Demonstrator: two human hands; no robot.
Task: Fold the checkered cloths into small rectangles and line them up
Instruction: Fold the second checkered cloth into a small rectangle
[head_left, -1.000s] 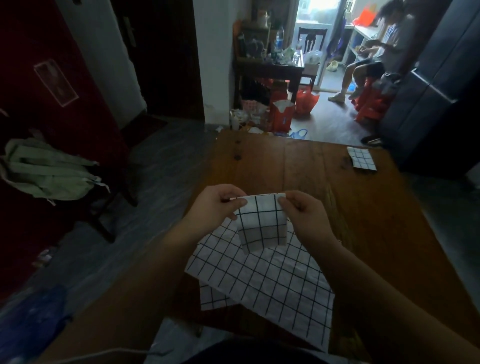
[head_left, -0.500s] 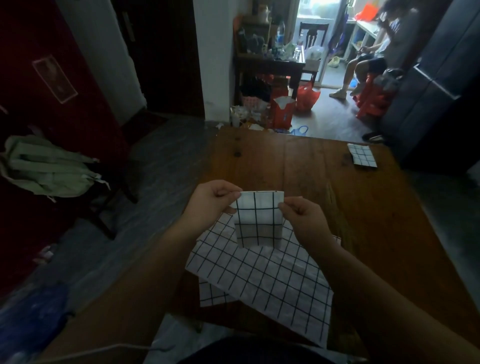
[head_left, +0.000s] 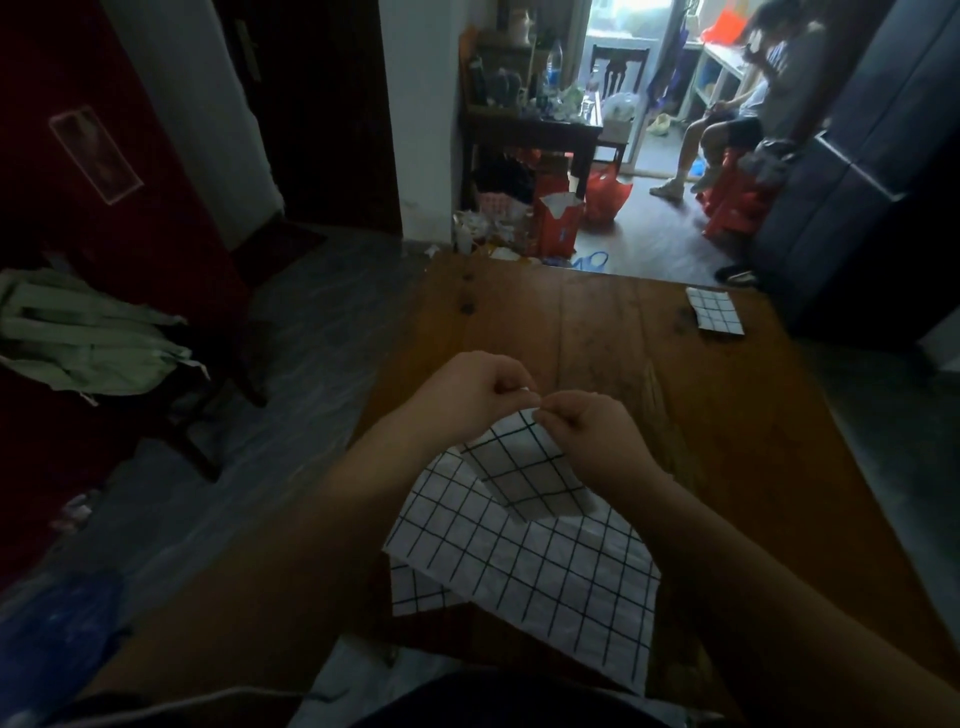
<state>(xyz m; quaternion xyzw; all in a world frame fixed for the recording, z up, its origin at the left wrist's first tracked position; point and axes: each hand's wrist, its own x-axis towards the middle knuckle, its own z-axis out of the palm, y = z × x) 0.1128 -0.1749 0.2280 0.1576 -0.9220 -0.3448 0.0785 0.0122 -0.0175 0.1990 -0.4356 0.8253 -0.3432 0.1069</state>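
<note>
I hold a partly folded white cloth with a black grid (head_left: 524, 473) above the wooden table (head_left: 753, 441). My left hand (head_left: 467, 392) and my right hand (head_left: 587, 431) pinch its top corners, and the two hands touch at the fingertips. The cloth hangs down folded in half and tilted. Under it lies an unfolded checkered cloth (head_left: 545, 577) spread flat near the table's front edge, with another checkered piece (head_left: 415, 592) peeking out beneath its left side. A small folded checkered rectangle (head_left: 714, 309) rests at the table's far right corner.
A green backpack (head_left: 88, 338) lies on a dark chair at the left. Beyond the table's far edge stand red bags (head_left: 558, 223) and a cluttered dark side table (head_left: 535, 124). A person sits at the back right. A dark cabinet (head_left: 872, 171) stands to the right.
My hands have come together, bringing the held cloth's two top corners to meet and folding it in half. The view has tilted slightly.
</note>
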